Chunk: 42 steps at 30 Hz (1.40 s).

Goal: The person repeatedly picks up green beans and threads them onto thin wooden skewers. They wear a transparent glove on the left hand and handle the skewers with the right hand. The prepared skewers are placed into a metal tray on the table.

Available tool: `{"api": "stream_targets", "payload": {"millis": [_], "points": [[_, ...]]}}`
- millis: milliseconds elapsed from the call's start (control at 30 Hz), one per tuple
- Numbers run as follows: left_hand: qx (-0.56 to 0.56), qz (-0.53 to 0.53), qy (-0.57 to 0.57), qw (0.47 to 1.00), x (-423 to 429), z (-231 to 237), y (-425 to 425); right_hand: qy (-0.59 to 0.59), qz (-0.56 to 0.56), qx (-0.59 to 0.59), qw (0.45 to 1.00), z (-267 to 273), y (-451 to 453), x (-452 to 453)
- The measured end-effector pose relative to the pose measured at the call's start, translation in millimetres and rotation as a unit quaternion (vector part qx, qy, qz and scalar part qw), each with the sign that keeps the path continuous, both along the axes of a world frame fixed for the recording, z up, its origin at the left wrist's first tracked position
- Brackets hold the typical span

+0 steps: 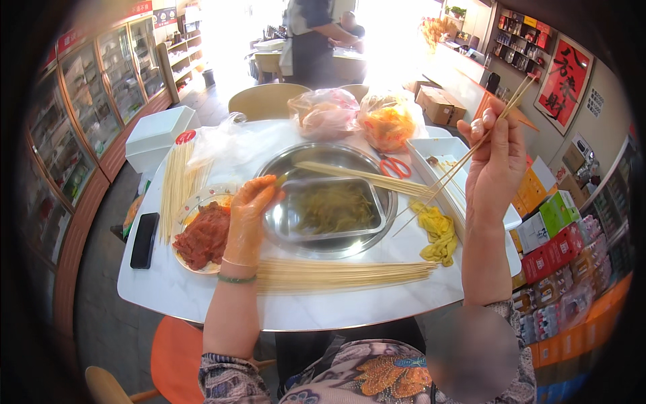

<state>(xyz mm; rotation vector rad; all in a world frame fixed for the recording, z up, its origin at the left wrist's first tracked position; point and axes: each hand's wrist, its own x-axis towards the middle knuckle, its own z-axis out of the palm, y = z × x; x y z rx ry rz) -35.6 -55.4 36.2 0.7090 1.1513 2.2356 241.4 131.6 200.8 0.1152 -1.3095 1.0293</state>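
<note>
My left hand (255, 202), in a thin clear glove, pinches a small green piece of food (281, 179) at its fingertips. The piece is too blurred to name more closely. Just right of that hand, a metal tray (381, 214) of green pickled strips (335, 206) sits in a large round steel basin (272, 159). My bare right hand (497, 139), raised at the right, grips a few bamboo skewers (446, 177) that slant down to the left. Beside my left wrist, a patterned plate (182, 202) bears red marinated meat (202, 240), partly hidden by the hand.
Loose skewers (348, 276) lie along the table's front, with more (177, 192) at the left. A skewer bundle (361, 178) crosses the basin. Around it are red scissors (395, 166), a yellow cloth (436, 232), a white tray (429, 144), filled bags (323, 113) and a phone (145, 241).
</note>
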Motion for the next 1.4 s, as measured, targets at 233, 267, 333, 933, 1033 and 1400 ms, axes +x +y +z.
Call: {"api": "stream_targets", "payload": {"millis": [233, 267, 333, 933, 1033, 1400], "points": [[-0.036, -0.001, 0.022, 0.999, 5.4, -0.5, -1.6, -0.035, 0.002, -0.04, 0.999, -25.0, 12.8, 1.1], [-0.034, 0.001, 0.02, 0.999, 3.3, -3.3, -1.7, -0.033, 0.009, -0.04, 0.999, -26.0, 12.6, 1.0], [-0.035, 0.0, 0.02, 0.999, 3.5, -3.7, -1.1, -0.031, 0.023, -0.037, 0.999, -26.9, 13.7, -0.3], [-0.039, -0.045, 0.039, 0.997, 16.3, -4.1, 1.5, -0.226, 0.335, -0.247, 0.881, -22.0, -48.3, -20.8], [-0.016, -0.08, 0.016, 0.997, 15.5, -6.9, 8.6, -0.374, 0.381, -0.293, 0.793, -85.7, -56.2, -43.1], [-0.02, -0.108, -0.015, 0.994, 17.1, -1.7, -1.6, -0.479, 0.33, -0.252, 0.773, -145.0, -76.4, -70.1]]}}
